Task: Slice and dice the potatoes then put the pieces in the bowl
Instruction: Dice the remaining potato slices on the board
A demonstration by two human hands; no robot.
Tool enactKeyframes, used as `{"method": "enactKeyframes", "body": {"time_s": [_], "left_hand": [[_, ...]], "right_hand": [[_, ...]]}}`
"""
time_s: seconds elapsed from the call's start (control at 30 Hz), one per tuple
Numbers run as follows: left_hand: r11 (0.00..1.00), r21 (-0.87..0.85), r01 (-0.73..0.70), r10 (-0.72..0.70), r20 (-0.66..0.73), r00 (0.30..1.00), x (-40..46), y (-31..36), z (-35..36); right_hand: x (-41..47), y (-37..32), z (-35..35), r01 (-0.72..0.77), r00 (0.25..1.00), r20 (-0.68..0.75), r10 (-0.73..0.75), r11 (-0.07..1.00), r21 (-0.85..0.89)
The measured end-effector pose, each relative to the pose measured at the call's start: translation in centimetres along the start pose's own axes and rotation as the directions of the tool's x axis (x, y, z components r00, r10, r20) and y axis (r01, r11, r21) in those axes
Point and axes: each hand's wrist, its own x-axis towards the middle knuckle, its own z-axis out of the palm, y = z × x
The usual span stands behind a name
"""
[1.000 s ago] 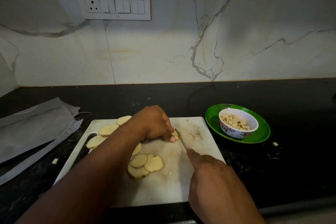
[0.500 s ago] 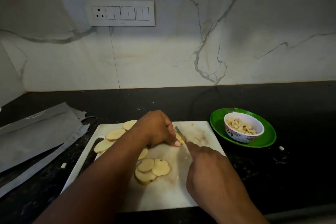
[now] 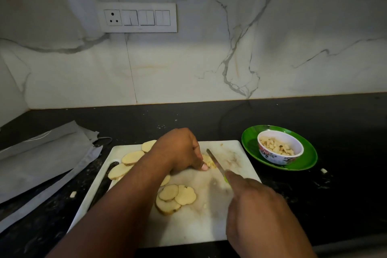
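Potato slices (image 3: pixel 132 157) fanned at left of cutting board (image 3: pixel 188 228), more stacked mid-board (image 3: pixel 176 196). Left hand (image 3: pixel 178 150), fingers curled, pinning piece being diced (image 3: pixel 208 160). Knife (image 3: pixel 215 162), gripped by closed right hand (image 3: pixel 251 201), drawn nearer since a second ago: dicing underway. Bowl (image 3: pixel 280 150) of dice on green plate (image 3: pixel 307 161). No legible writing.

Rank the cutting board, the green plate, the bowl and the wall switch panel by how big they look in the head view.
1. cutting board
2. green plate and switch panel: look about alike, and the panel sits farther away, so unranked
3. bowl
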Motion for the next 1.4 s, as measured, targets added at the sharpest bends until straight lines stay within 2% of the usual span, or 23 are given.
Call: {"method": "enactKeyframes", "body": {"time_s": [0.27,0.33,0.4,0.47,0.53,0.6,0.63,0.7,0.9,0.97,1.03,1.1,1.13,1.2,1.23,1.27,1.3,1.4], "left_hand": [[0.998,-0.06,0.024,-0.023,0.017,1.0,0.0,-0.1,-0.1],[0.997,-0.069,0.032,-0.031,0.025,0.999,0.2,-0.3,-0.2],[0.998,-0.055,0.023,-0.021,0.033,0.999,0.3,-0.3,-0.1],[1.0,-0.02,0.004,-0.003,0.034,0.999,0.1,-0.2,-0.2],[1.0,0.009,-0.007,0.006,0.035,0.999,0.1,-0.2,-0.3],[1.0,0.016,-0.01,0.01,0.034,0.999,0.0,-0.2,-0.4],[1.0,0.015,-0.012,0.012,0.033,0.999,0.0,-0.3,-0.4],[1.0,0.007,-0.009,0.009,0.026,1.0,0.0,-0.4,-0.3],[0.998,-0.062,0.01,-0.009,0.016,1.0,0.3,-0.6,-0.2],[0.997,-0.078,0.006,-0.005,0.023,1.0,0.4,-0.7,-0.3],[0.997,-0.073,0.003,-0.001,0.024,1.0,0.4,-0.7,-0.3],[0.998,-0.066,-0.001,0.002,0.016,1.0,0.4,-0.8,-0.3],[0.998,-0.064,0.0,0.001,0.011,1.0,0.4,-0.8,-0.3],[0.998,-0.054,0.01,-0.01,0.004,1.0,0.4,-0.8,-0.4],[0.999,-0.047,0.019,-0.019,0.001,1.0,0.3,-0.8,-0.4],[0.999,-0.041,0.03,-0.03,-0.002,1.0,0.3,-0.7,-0.4],[0.999,-0.037,0.04,-0.04,-0.004,0.999,0.3,-0.7,-0.4],[0.998,-0.037,0.059,-0.06,-0.009,0.998,0.4,-0.8,-0.3]], "right_hand": [[1.5,0.3,2.3,-0.033,0.986,0.162,0.032,0.999,0.002],[-0.1,0.6,2.2,-0.022,0.991,0.129,0.019,0.999,0.026],[-1.2,0.7,1.7,0.018,0.997,0.079,-0.016,1.0,-0.023],[-1.8,1.2,1.1,-0.002,1.0,-0.014,0.002,1.0,0.012],[-1.3,0.6,-0.1,-0.037,0.998,0.054,0.038,0.999,-0.014],[-0.2,0.4,-0.1,0.022,0.998,-0.059,-0.02,0.999,0.047],[0.5,0.2,0.2,0.033,0.997,-0.072,-0.031,0.999,0.034],[1.9,-0.3,1.0,0.032,0.999,-0.023,-0.032,0.999,-0.007],[1.5,-0.2,2.6,-0.02,0.994,0.108,0.018,1.0,0.018],[0.0,0.1,2.5,0.011,0.998,0.054,-0.012,1.0,0.015],[-1.2,0.4,2.3,0.006,0.997,0.073,-0.005,1.0,-0.003],[-2.0,1.0,2.4,-0.014,0.998,-0.058,0.014,1.0,0.001],[-2.0,1.0,2.1,-0.033,0.997,-0.074,0.03,0.999,-0.031],[-1.2,0.1,0.6,-0.043,0.999,0.024,0.043,0.999,-0.02],[-0.5,-0.3,0.3,-0.036,0.999,0.03,0.036,0.999,0.007],[0.3,-0.2,0.8,0.0,0.998,-0.059,0.001,1.0,0.021],[1.0,-0.5,1.0,0.013,0.997,-0.07,-0.011,1.0,0.024],[2.5,-0.8,2.4,0.0,1.0,-0.011,0.0,1.0,0.022]]}}
